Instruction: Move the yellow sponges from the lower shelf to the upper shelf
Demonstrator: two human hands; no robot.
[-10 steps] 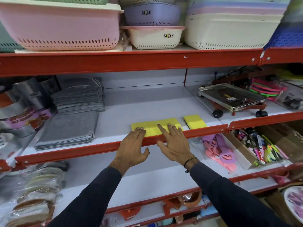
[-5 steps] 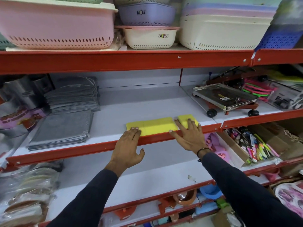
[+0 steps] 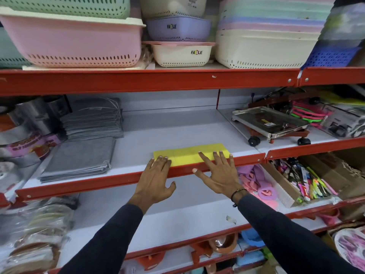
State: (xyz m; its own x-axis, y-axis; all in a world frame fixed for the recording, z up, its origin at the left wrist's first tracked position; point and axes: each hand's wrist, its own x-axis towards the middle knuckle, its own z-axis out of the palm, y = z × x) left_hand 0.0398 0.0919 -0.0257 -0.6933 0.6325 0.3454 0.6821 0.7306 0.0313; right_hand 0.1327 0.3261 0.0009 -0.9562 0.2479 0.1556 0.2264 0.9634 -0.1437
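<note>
A row of flat yellow sponges [image 3: 189, 155] lies edge to edge at the front of the upper white shelf [image 3: 173, 131], just behind its red rail. My left hand [image 3: 155, 178] rests flat over the rail with its fingertips on the row's left end. My right hand [image 3: 219, 173] lies flat with spread fingers on the row's right end. Neither hand grips anything. The lower white shelf [image 3: 177, 218] below my forearms shows no yellow sponges.
Stacks of grey cloths [image 3: 83, 147] sit left of the sponges. A steel tray on wheels [image 3: 270, 123] stands to the right. Plastic baskets [image 3: 79, 38] fill the top shelf. A cardboard box of small coloured items [image 3: 302, 178] and pink pieces [image 3: 254, 175] occupy the lower shelf's right.
The separate right sponge was slid left and now joins the others in one row. My right hand moved from the middle to the row's right end; my left hand stayed.
</note>
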